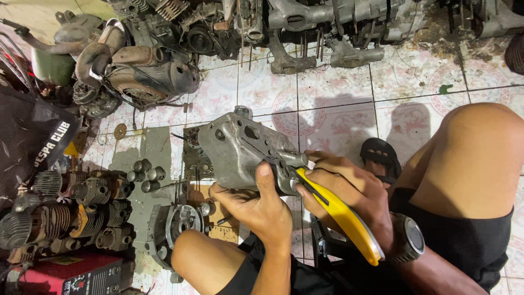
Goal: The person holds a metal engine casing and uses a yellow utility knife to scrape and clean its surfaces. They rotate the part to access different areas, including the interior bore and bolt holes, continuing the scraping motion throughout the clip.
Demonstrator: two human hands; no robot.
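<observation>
My left hand [256, 205] grips the near edge of a grey cast-metal engine cover [237, 146], thumb pressed on its top face. My right hand [344, 188] holds a tool with a yellow handle [344, 218] whose dark metal jaws meet the cover's right edge beside a short metal stub [292, 158]. A dark watch [409, 240] sits on my right wrist. The cover is held tilted above the tiled floor, between my knees.
Several finned engine cylinders [82, 207] lie at the left. A round metal engine casing [174, 224] rests by my left knee. Exhaust pipes and engine blocks [153, 71] crowd the top. A black sandal [382, 158] lies on the tiled floor [338, 93]. A red box [71, 276] stands bottom left.
</observation>
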